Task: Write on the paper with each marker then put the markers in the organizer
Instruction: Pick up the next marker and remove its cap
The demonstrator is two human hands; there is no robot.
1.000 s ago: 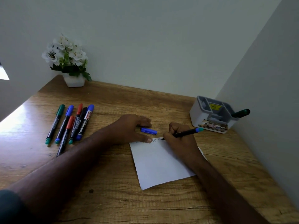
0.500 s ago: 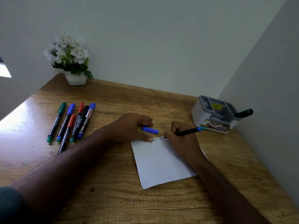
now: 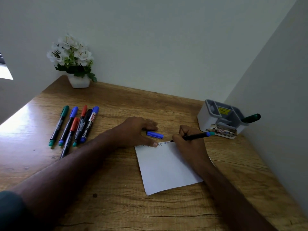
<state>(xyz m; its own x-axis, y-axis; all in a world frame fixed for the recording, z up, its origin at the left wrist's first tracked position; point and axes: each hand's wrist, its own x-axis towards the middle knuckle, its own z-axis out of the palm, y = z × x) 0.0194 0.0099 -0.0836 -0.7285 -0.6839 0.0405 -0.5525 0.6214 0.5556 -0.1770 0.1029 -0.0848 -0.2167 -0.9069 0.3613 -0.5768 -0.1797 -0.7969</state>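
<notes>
Blue lettering longer on white paper (image 3: 166,170), right hand (image 3: 190,144) gripping black marker (image 3: 195,136), left hand (image 3: 133,132) flat

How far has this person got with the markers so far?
Done: one green-capped marker stands in the organizer, and some writing sits along the paper's top edge. In hand: the right hand writes with a marker whose blue cap lies by the left hand, which steadies the sheet. Left: six capped markers lying on the table.
</notes>
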